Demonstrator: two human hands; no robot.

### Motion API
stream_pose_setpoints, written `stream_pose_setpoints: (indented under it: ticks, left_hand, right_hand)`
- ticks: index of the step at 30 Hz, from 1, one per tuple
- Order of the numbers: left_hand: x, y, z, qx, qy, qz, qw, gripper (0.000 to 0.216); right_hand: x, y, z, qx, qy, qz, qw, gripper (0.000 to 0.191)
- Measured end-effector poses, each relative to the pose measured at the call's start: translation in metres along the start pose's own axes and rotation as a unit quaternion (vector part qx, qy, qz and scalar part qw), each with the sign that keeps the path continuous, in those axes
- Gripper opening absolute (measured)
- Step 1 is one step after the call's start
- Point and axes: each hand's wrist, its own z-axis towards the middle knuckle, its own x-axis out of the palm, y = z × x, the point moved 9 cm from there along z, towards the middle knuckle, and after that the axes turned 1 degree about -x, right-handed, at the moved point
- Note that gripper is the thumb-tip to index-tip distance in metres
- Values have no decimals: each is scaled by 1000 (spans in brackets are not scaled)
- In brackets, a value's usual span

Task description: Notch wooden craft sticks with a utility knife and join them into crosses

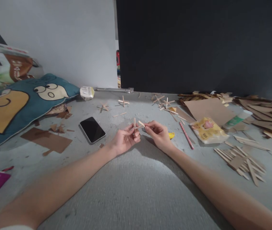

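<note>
Between the thumb and fingers of my left hand (123, 140) is a small assembly of crossed wooden craft sticks (134, 122), one stick pointing up. My right hand (159, 134) pinches a short craft stick (141, 123) by one end, its free end tilted toward the assembly; whether the two touch I cannot tell. Both hands hover over the grey table (136, 185). Farther back stand similar crossed-stick pieces, one upright (123, 102), one to its left (103, 107), and a cluster (166, 104) to the right. A yellow object (171, 135) is partly hidden behind my right hand.
Left lie a phone (92, 129), brown cardboard (46, 140) and a blue cushion (37, 95). On the right are a pink pencil (186, 135), a yellow packet (208, 131), a glue tube (237, 120) and loose craft sticks (243, 161). Dark and white panels (198, 44) rise behind.
</note>
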Motion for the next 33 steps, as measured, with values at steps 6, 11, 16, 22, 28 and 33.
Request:
stream_pose_setpoints:
  ticks: [6,11,16,22,28,33]
  left_hand:
    - [-4,-2,1,11,-18,-3,1000,18]
    - [-1,3,0,-9,1,4,1000,18]
    - [-1,3,1,-12,10,-2,1000,20]
    - [0,5,0,-19,-1,-13,1000,17]
    - [-2,6,-2,-13,-34,-27,999,29]
    - [-2,5,-2,-10,-39,-39,998,31]
  right_hand:
    - [2,7,-1,-20,17,-27,999,34]
    - [-1,12,-1,-33,4,-51,998,32]
    - [-1,17,0,-45,14,-51,998,30]
    - [-1,13,-3,-42,7,-65,997,31]
    - [0,8,-6,-23,-30,-57,998,33]
    - [6,11,-8,-21,-21,-46,999,35]
